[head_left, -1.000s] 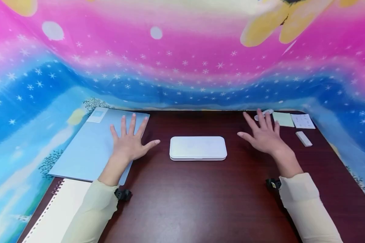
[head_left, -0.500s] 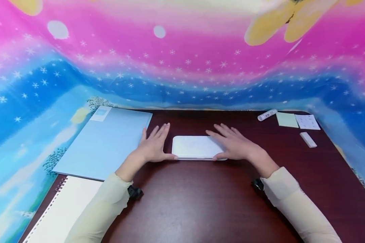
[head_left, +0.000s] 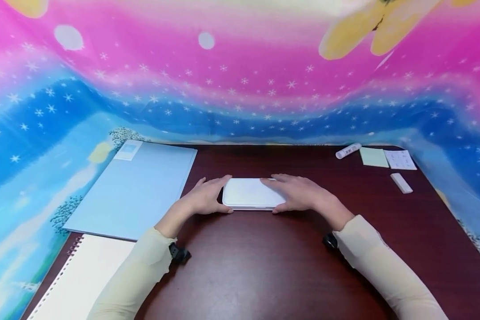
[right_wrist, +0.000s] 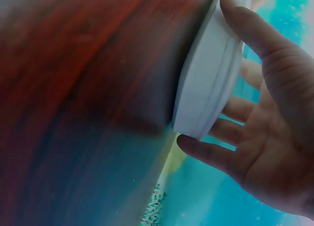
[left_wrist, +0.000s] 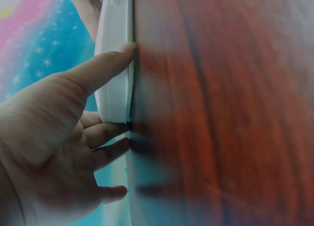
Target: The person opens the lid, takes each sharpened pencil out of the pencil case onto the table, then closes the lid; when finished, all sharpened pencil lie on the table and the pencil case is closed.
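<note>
A flat white pencil case (head_left: 251,192) with rounded corners lies shut on the dark wooden table in the head view. My left hand (head_left: 202,195) holds its left end, the thumb on the near side and the index finger at the far corner. Around the right end my right hand (head_left: 302,193) has its thumb on the near side and its fingers over the top and far edge. In the left wrist view the left thumb presses the side of the case (left_wrist: 114,88). The right wrist view has the right thumb and fingers on either side of the case (right_wrist: 203,83).
On the left lie a light blue folder (head_left: 140,191) and a spiral notebook (head_left: 84,271). At the far right are a white tube (head_left: 348,151), a pale green note pad (head_left: 374,157), a patterned white paper (head_left: 400,160) and a small white block (head_left: 402,183).
Both hands have come inward from beside the pencil case, fingers spread at first, and now grip its two ends. The case has stayed at about the same spot.
</note>
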Demonstrator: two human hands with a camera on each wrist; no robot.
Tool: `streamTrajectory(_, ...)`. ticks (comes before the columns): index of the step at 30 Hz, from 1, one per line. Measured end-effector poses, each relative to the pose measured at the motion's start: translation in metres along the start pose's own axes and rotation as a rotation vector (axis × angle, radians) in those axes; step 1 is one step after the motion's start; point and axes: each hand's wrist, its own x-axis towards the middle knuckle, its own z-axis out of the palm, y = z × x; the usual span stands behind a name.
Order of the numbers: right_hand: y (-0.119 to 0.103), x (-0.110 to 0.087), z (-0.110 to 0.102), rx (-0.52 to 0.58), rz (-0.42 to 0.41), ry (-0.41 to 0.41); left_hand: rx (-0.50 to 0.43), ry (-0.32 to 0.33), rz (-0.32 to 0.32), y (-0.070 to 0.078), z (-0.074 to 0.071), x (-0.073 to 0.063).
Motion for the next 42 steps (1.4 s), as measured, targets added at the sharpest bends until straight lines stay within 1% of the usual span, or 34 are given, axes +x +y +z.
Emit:
streamTrajectory(4, 0.003, 0.004, 0.001, -0.021, -0.015, 0.016, -0.001, 0.016, 0.015, -0.004, 0.001, 0.001)
streamTrajectory(7, 0.006, 0.005, 0.002, -0.033, -0.039, 0.051, -0.006, 0.025, 0.035, -0.006, 0.002, 0.001)
streamTrajectory(10, 0.008, 0.007, 0.001, -0.026, -0.081, 0.083, -0.026, 0.032, 0.043, -0.009, 0.004, 0.001)
streamTrajectory(13, 0.011, 0.008, -0.003, 0.048, -0.115, 0.094, -0.066, 0.039, 0.031, -0.014, 0.004, 0.001)
streamTrajectory(16, 0.014, 0.010, -0.011, 0.140, -0.128, 0.064, -0.120, 0.046, 0.009, -0.018, 0.005, 0.001)
streamTrajectory(22, 0.028, 0.016, -0.026, 0.326, -0.062, -0.066, -0.198, 0.038, -0.016, -0.018, 0.006, 0.003)
streamTrajectory(24, 0.034, 0.017, -0.030, 0.372, -0.048, -0.078, -0.212, 0.032, -0.018, -0.017, 0.008, 0.004)
streamTrajectory(26, 0.040, 0.018, -0.033, 0.417, -0.043, -0.061, -0.218, 0.037, -0.018, -0.015, 0.009, 0.005)
streamTrajectory(28, 0.044, 0.018, -0.036, 0.467, -0.021, -0.023, -0.224, 0.044, -0.020, -0.014, 0.010, 0.005)
streamTrajectory(29, 0.046, 0.018, -0.037, 0.485, -0.004, 0.009, -0.229, 0.048, -0.016, -0.014, 0.010, 0.005)
streamTrajectory(31, 0.049, 0.017, -0.039, 0.512, 0.045, 0.084, -0.242, 0.051, -0.012, -0.013, 0.010, 0.005)
streamTrajectory(33, 0.053, 0.014, -0.040, 0.519, 0.107, 0.180, -0.261, 0.047, -0.006, -0.013, 0.011, 0.005)
streamTrajectory(36, 0.057, 0.010, -0.038, 0.480, 0.186, 0.327, -0.270, 0.040, -0.014, -0.013, 0.010, 0.006)
streamTrajectory(38, 0.057, 0.006, -0.036, 0.439, 0.216, 0.426, -0.270, 0.044, -0.025, -0.014, 0.010, 0.005)
streamTrajectory(40, 0.054, 0.002, -0.033, 0.386, 0.212, 0.519, -0.262, 0.048, -0.039, -0.015, 0.009, 0.005)
streamTrajectory(42, 0.049, -0.005, -0.030, 0.308, 0.168, 0.619, -0.262, 0.050, -0.041, -0.016, 0.008, 0.004)
